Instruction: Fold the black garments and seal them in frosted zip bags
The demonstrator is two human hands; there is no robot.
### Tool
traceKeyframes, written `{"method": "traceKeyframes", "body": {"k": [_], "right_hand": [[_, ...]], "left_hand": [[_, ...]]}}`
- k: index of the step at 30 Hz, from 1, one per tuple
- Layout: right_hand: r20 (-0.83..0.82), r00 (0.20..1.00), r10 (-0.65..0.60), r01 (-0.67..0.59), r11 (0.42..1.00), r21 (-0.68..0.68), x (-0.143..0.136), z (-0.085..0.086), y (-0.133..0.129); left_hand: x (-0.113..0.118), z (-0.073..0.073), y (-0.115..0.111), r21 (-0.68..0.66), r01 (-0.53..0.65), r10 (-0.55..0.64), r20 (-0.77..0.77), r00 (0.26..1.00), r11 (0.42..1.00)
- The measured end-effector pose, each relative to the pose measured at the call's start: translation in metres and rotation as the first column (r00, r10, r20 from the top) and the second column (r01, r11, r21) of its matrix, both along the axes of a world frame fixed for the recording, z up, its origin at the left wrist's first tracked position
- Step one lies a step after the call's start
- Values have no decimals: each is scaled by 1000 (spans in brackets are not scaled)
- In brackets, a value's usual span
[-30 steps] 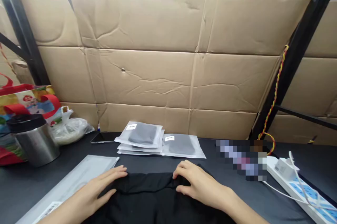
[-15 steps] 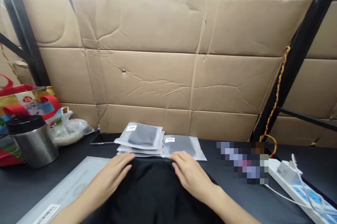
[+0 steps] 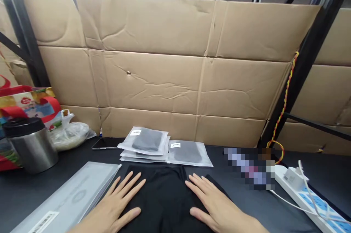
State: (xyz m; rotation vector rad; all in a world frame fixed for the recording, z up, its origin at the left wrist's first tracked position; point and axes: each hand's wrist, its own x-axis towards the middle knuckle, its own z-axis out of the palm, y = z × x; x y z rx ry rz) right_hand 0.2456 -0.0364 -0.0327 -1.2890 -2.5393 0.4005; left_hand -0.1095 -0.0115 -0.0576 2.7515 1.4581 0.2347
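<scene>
A black garment [image 3: 164, 196] lies spread on the dark table in front of me; its exact kind cannot be made out. My left hand [image 3: 117, 200] rests flat on its left side with the fingers spread. On its right side lies my right hand [image 3: 211, 200], also flat, fingers stretched out and thumb apart. Just beyond the cloth is a stack of frosted plastic packets [image 3: 144, 143] with dark contents and a barcode label. Beside the stack lies a single similar packet [image 3: 189, 153]. Left of my left hand are long frosted bags [image 3: 68, 193] with a barcode label.
At the left stand a steel mug with a black lid [image 3: 30, 149], a colourful bag [image 3: 33, 98] and a knotted plastic bag [image 3: 71, 134]. A phone [image 3: 106, 143] lies near the packets. A white power strip [image 3: 315, 200] with cables is at right. A cardboard wall [image 3: 164, 68] closes the back.
Both hands have moved from the garment's far edge back toward me and now lie flat with spread fingers. The garment's far part now lies flatter on the table.
</scene>
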Motion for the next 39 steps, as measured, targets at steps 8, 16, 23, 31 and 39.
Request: {"method": "traceKeyframes", "body": {"k": [8, 16, 23, 31, 39], "right_hand": [[79, 986, -146, 103, 911, 399, 8, -4, 61], [187, 963, -197, 71, 847, 528, -15, -25, 115], [91, 958, -273, 162, 772, 614, 2, 12, 78], [-128, 992, 18, 48, 871, 489, -25, 43, 25], [-208, 932, 297, -118, 790, 602, -72, 47, 20]], "left_hand": [[1, -9, 2, 32, 25, -27, 48, 999, 999], [-3, -19, 5, 135, 59, -64, 33, 997, 989], [24, -1, 5, 334, -29, -41, 199, 979, 942], [65, 27, 5, 307, -101, -91, 553, 828, 946], [71, 35, 2, 332, 80, -265, 561, 784, 940]]}}
